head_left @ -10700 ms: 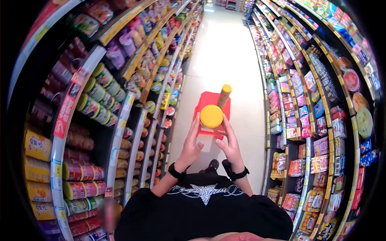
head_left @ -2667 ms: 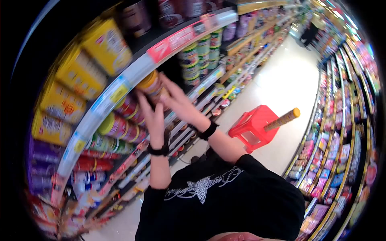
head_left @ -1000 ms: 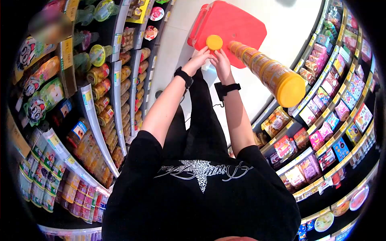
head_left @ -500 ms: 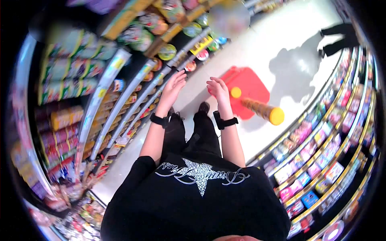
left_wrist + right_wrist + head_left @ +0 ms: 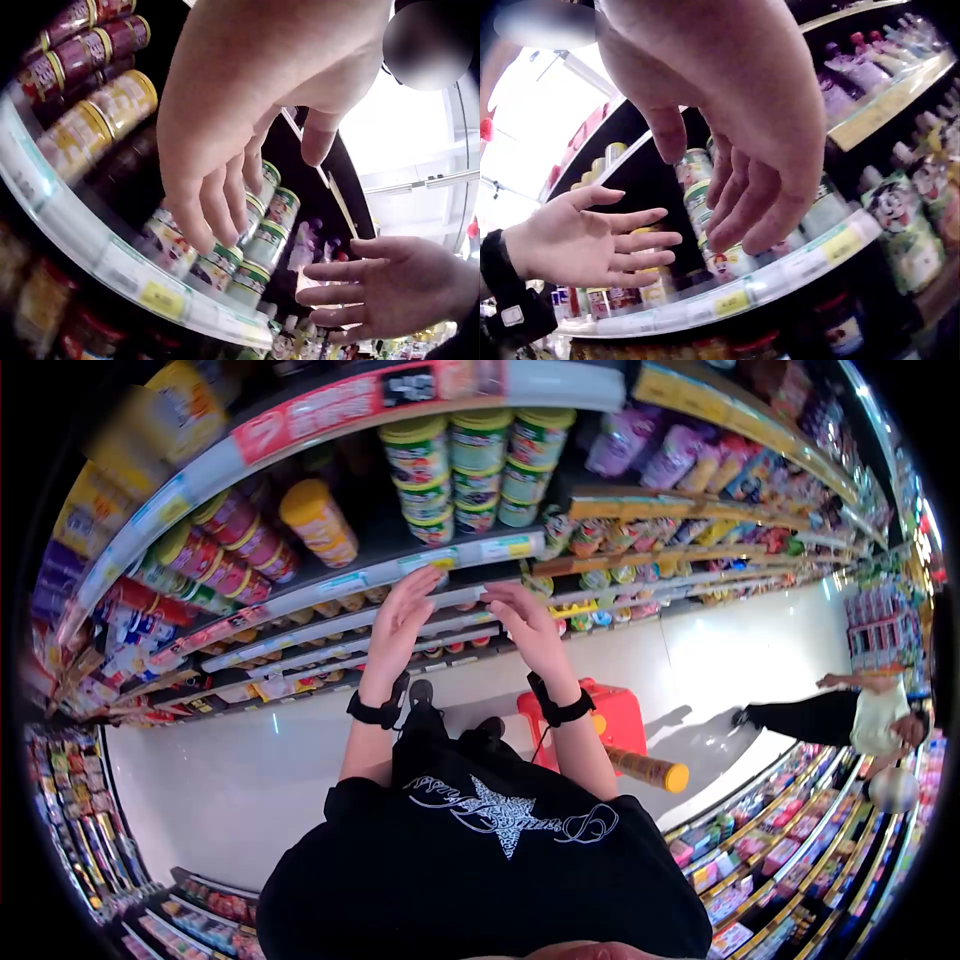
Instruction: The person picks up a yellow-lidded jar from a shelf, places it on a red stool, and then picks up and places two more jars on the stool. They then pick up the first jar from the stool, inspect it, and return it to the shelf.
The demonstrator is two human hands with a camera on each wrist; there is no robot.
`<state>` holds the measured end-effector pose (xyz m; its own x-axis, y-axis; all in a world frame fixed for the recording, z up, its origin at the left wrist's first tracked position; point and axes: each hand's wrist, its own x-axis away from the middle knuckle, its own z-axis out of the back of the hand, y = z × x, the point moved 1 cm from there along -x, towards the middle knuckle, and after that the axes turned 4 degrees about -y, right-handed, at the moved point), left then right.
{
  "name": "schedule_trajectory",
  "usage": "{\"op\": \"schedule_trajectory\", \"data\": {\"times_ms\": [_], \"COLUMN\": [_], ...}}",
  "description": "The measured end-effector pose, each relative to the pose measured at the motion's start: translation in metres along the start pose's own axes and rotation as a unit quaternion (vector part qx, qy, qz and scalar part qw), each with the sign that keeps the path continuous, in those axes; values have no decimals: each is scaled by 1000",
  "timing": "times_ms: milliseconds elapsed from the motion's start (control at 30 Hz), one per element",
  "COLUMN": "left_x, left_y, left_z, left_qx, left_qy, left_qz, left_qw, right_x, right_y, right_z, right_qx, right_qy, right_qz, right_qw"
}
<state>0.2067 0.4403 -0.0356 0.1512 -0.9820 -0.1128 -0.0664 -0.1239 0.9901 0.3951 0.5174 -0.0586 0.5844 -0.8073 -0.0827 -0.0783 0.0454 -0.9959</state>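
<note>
My left hand (image 5: 400,620) and right hand (image 5: 527,625) are raised apart in front of the shelf, fingers loosely extended, with nothing held. In the left wrist view the right hand's palm (image 5: 397,289) faces across. On the shelf beyond them stands a short stack of yellow-lidded cans (image 5: 318,522), left of several stacks of green-labelled cans (image 5: 420,480). Bare dark shelf lies between the two groups. Behind my right forearm a red stool (image 5: 618,710) carries a tall stack of yellow-lidded cans (image 5: 645,767) and a second yellow lid (image 5: 599,724), partly hidden by the arm.
Pink-labelled cans (image 5: 222,560) lie left of the yellow ones, with yellow packs (image 5: 95,510) farther left. A price rail (image 5: 380,572) runs along the shelf edge. Across the aisle floor (image 5: 250,780) are more shelves. Another person (image 5: 860,718) is at the right.
A second ago both hands were at a yellow-lidded can on the stool; they have let go. The body has turned left and the hands have come up to the shelf.
</note>
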Motion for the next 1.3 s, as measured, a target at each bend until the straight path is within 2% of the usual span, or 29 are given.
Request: {"op": "schedule_trajectory", "data": {"times_ms": [200,233,333,433,567,700,767,900,1200,1300], "left_x": [22,21,17,6,-11,-27,-34,-48,-49,-49], "left_y": [24,27,37,46,42,38,43,39,43,37], "left_z": [77,88,118,138,161,181,187,195,191,191], "left_qx": [20,13,-16,-45,-50,-63,-116,-129,-173,-141], "left_qy": [107,114,136,149,140,88,45,18,-5,-27], "left_qz": [-62,-72,-85,-98,-115,-118,-120,-114,-35,-86], "left_qw": [992,991,987,983,982,987,985,985,984,986], "right_x": [-53,-62,-81,-98,-128,-148,-155,-162,-143,-134], "right_y": [-34,-34,-38,-34,-31,-38,-38,-31,-44,-48], "right_z": [-77,-87,-117,-142,-161,-177,-182,-180,-175,-174], "right_qx": [-5,-8,-11,24,22,-22,-1,50,99,129], "right_qy": [-97,-109,-120,-81,-36,-9,4,23,-11,-38], "right_qz": [0,29,35,71,88,120,113,104,84,89], "right_qw": [995,994,992,994,995,992,994,993,991,987]}}
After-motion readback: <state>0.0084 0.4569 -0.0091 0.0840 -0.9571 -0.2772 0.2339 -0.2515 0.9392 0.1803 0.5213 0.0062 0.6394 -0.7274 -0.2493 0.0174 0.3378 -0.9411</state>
